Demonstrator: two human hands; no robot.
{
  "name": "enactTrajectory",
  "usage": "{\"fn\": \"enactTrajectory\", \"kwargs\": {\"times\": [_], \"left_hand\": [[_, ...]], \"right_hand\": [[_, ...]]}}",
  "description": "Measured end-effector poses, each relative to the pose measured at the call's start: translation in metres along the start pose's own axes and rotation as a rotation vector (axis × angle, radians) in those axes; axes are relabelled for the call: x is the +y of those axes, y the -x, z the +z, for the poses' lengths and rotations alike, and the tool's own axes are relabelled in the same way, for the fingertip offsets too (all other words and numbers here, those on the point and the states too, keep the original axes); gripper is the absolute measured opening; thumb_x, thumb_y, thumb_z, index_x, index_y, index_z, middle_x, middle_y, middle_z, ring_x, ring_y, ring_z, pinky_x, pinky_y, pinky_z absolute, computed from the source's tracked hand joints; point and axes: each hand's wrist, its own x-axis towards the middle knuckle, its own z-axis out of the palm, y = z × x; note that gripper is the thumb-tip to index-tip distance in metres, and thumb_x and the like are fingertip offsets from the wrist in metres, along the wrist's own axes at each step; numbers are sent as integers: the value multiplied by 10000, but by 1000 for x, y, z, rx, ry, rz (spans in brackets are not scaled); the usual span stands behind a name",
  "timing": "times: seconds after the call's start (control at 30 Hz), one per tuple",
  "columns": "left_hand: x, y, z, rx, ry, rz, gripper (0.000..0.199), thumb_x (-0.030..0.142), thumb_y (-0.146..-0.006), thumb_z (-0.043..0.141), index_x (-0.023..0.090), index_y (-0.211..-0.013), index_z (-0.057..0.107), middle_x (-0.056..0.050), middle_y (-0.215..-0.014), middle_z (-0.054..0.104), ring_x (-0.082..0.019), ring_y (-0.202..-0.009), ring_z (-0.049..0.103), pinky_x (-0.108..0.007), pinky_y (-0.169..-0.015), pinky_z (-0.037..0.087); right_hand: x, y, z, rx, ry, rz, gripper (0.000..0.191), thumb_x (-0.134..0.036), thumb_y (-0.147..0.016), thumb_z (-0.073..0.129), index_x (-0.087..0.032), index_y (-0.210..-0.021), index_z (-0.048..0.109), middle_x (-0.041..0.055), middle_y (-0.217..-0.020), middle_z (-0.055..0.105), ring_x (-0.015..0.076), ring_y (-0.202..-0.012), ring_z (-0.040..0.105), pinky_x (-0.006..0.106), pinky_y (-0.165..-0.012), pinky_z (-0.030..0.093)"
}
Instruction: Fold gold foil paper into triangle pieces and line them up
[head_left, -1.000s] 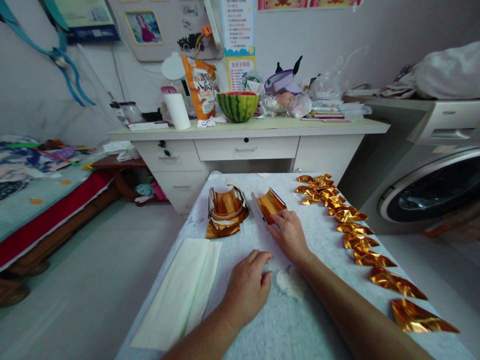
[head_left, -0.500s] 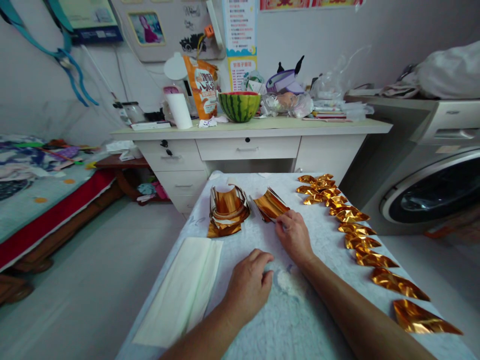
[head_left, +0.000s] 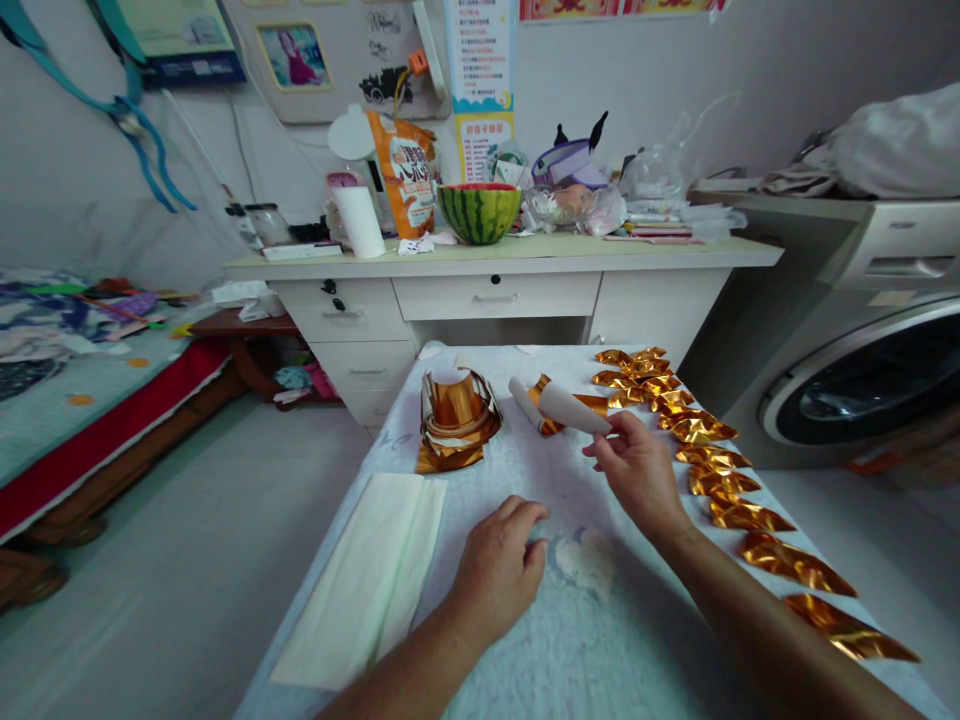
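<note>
My right hand (head_left: pixel 641 470) pinches the corner of a foil paper sheet (head_left: pixel 571 410), whose pale back faces up as it curls. Under and behind it lie more gold foil sheets (head_left: pixel 546 386), also curled. My left hand (head_left: pixel 501 562) rests over the cloth with its fingers bent and apart, holding nothing. Further off to the left stands a curled stack of gold foil paper (head_left: pixel 456 408). Folded pale paper (head_left: pixel 364 585) lies beside my left forearm. Along the right edge runs a row of folded gold foil pieces (head_left: pixel 799 563).
The table (head_left: pixel 592 640) wears a light blue cloth. Behind it, a white desk (head_left: pixel 495 262) carries a cut watermelon (head_left: pixel 480 215), an orange snack bag (head_left: pixel 405 175) and plastic bags. A washing machine (head_left: pixel 855 300) stands right, a bed (head_left: pixel 150 400) left.
My right hand has moved right and slightly back, lifting one foil sheet off the small pile so its pale back shows. My left hand has stayed in place.
</note>
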Motion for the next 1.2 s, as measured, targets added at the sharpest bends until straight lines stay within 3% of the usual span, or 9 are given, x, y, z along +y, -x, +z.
{"fn": "enactTrajectory", "kwargs": {"times": [0.1, 0.23, 0.4, 0.5, 0.63, 0.73, 0.93, 1.07, 1.2], "left_hand": [[0, 1, 1, 12, 46, -24, 338, 74, -759, 526, 214, -1060, 592, -42, -1036, 637, -189, -861, 614, -334, -815, 471], [1, 1, 1, 124, 190, -133, 415, 131, -755, 596, 216, -1150, 505, -54, -1093, 598, -164, -761, 581, -340, -768, 474], [-3, 0, -4, 363, 341, 3, 652, 381, -747, 714, 232, -1290, 384, -106, -1300, 451, -268, -1163, 475, -429, -976, 398], [-4, 0, -9, 401, 347, 58, 680, 448, -745, 718, 239, -1306, 395, -107, -1330, 422, -294, -1253, 408, -460, -1052, 328], [0, -1, -16, 338, 338, 32, 450, 352, -789, 687, 220, -1182, 509, -77, -1211, 521, -252, -1163, 480, -397, -1011, 368], [5, -1, -20, 286, 371, -16, 249, 265, -834, 617, 190, -1066, 567, -33, -980, 584, -193, -951, 546, -312, -870, 426], [7, 1, -21, 236, 418, -77, 112, 244, -865, 554, 173, -930, 610, 22, -740, 538, -134, -704, 476, -232, -665, 390], [4, 2, -19, 269, 518, -77, 156, 270, -882, 558, 174, -999, 598, 4, -816, 589, -137, -750, 505, -233, -702, 409], [5, 1, -17, 315, 782, -79, 280, 295, -899, 564, 187, -1155, 529, -51, -1034, 651, -157, -882, 587, -267, -817, 453]], "right_hand": [[-12, 13, -21, -39, -191, 78, 116, -309, -810, 565, -214, -843, 508, -5, -644, 622, 144, -533, 585, 232, -474, 436], [-24, 33, -41, -51, -407, 43, 130, -291, -797, 623, -216, -820, 519, -40, -635, 553, 97, -529, 492, 194, -474, 391], [-14, 43, -37, -103, -626, 81, 185, -307, -795, 682, -215, -793, 521, -55, -623, 504, 76, -513, 399, 174, -443, 316], [-5, 45, -29, -168, -690, 121, 204, -338, -813, 683, -216, -804, 520, -56, -623, 504, 78, -527, 408, 171, -459, 325], [-3, 50, -22, -262, -720, 181, 247, -411, -827, 664, -226, -840, 501, -34, -683, 569, 105, -591, 491, 194, -533, 404], [-5, 54, -20, -314, -709, 212, 283, -461, -825, 651, -235, -865, 484, -15, -731, 615, 136, -648, 551, 227, -587, 449], [-2, 58, -19, -414, -617, 171, 258, -423, -869, 606, -228, -1022, 534, 36, -921, 678, 173, -813, 613, 277, -725, 492], [-2, 59, -18, -471, -480, 96, 422, -365, -832, 655, -227, -1203, 508, 79, -1141, 636, 220, -1017, 589, 328, -833, 495], [0, 59, -16, -531, -338, -36, 387, -316, -810, 677, -215, -1166, 561, 74, -1152, 631, 239, -1085, 560, 383, -954, 438]]}}
